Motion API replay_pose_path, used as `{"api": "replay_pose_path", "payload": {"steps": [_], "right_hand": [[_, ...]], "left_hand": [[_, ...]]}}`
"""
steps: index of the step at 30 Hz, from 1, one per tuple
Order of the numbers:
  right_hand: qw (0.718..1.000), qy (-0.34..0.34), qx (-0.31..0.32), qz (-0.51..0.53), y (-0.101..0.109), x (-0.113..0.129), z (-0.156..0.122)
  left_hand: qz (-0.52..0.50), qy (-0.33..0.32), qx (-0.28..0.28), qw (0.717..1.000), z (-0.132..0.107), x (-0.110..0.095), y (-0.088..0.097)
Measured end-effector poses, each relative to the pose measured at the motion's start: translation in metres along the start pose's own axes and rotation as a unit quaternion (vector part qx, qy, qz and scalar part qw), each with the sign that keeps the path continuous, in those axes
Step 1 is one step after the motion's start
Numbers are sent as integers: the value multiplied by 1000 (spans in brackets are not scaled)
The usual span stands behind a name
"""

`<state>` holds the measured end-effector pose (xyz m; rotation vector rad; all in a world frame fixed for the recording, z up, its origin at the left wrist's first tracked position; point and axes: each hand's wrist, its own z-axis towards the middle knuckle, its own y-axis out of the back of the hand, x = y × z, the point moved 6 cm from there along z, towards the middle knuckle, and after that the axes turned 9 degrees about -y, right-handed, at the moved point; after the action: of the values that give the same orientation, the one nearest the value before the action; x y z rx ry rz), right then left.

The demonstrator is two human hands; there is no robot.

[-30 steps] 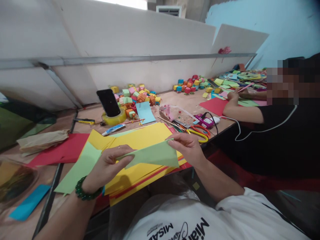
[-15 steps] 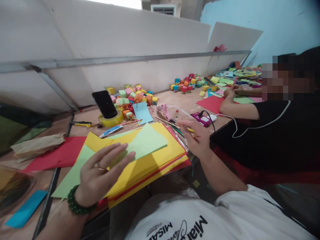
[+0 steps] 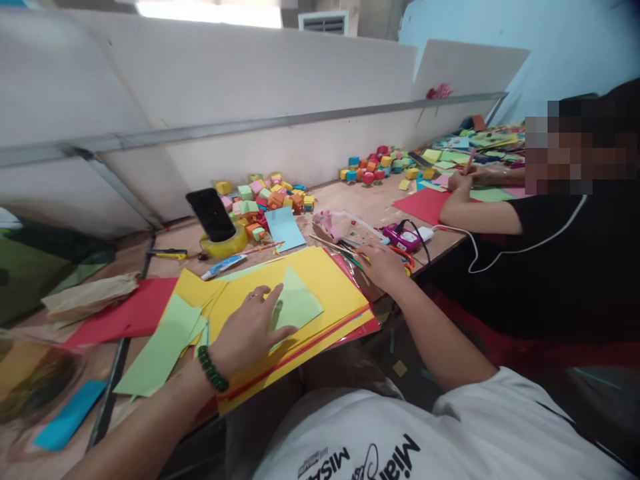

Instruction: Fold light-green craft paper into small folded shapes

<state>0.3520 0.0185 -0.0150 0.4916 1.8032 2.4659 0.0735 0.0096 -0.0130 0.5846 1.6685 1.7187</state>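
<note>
My left hand [image 3: 253, 323], with a ring and a green bead bracelet, lies with fingers apart on a light green paper piece [image 3: 299, 299]. Under that piece is a stack of yellow paper sheets [image 3: 320, 267], with red edges showing below. Beyond the stack's right edge, my right hand [image 3: 384, 268] reaches down at the pencils [image 3: 345, 248], its fingers loosely bent. Its fingertips touch or hover over them; I cannot tell which. Orange-red scissors handles [image 3: 407, 259] show just behind that hand.
A phone [image 3: 213, 213] leans on a yellow tape roll [image 3: 225, 243]. Behind are small colourful paper cubes [image 3: 273, 197]. A glue tube [image 3: 223, 267], a box cutter [image 3: 170, 253] and a purple power strip [image 3: 403, 237] lie around. At right, a co-worker's hands [image 3: 463, 179] handle paper.
My left hand has moved right and down onto the green piece, which now lies flatter on the yellow stack. My right hand has lowered toward the pencils.
</note>
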Motion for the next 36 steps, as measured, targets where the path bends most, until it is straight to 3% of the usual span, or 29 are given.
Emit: {"api": "replay_pose_path", "payload": {"steps": [3, 7, 15, 20, 26, 30, 33, 36], "right_hand": [[997, -54, 18, -50, -1, -19, 0], [995, -72, 52, -53, 0, -35, -15], [996, -77, 27, -29, 6, -20, -21], [999, -27, 20, -32, -12, -10, -15], [997, -49, 36, -50, -32, -28, -8], [997, -60, 45, -37, -13, -61, -33], [994, -38, 83, 52, 13, -79, -60], [984, -77, 104, 126, 42, -87, -79]], "left_hand": [[1, 27, 19, 999, 8, -1, -8], [-33, 48, -17, 998, 10, 9, -9], [-138, 42, 20, 989, 10, 18, -14], [-153, 28, 4, 988, 9, 19, -16], [-207, 11, 2, 978, 11, 19, -13], [-216, 22, -2, 976, 10, 20, -11], [-220, 29, 2, 975, 11, 20, -11], [-229, 27, 12, 973, 12, 20, -13]]}}
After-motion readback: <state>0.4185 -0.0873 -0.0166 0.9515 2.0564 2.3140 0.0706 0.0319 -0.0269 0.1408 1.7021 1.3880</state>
